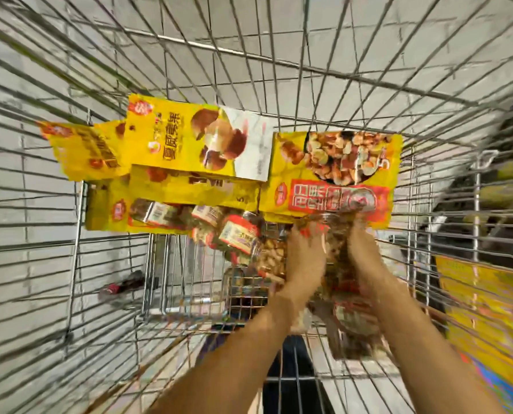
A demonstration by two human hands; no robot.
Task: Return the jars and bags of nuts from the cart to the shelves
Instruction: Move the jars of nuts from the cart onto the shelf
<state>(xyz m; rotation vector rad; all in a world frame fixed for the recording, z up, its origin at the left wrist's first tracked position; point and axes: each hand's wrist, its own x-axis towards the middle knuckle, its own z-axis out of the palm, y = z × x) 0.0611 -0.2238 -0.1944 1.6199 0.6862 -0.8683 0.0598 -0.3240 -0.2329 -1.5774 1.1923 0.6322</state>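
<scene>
Gripping nut jar [340, 276] — left hand [304, 258], right hand [367, 255] — yellow bag [183, 138] reads 夏威夷果

left hand [304, 261], right hand [365, 258]: bare, forearms bare to frame edge; blurred.

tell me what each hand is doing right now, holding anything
Left hand: grips the clear plastic jar of brown nuts, though the frame is blurred.
Right hand: grips the same jar from the opposite side.

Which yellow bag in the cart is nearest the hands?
The rightmost bag, showing mixed nuts above a red panel; it lies just beyond the left hand and right hand. The other bags sit farther left.
</scene>
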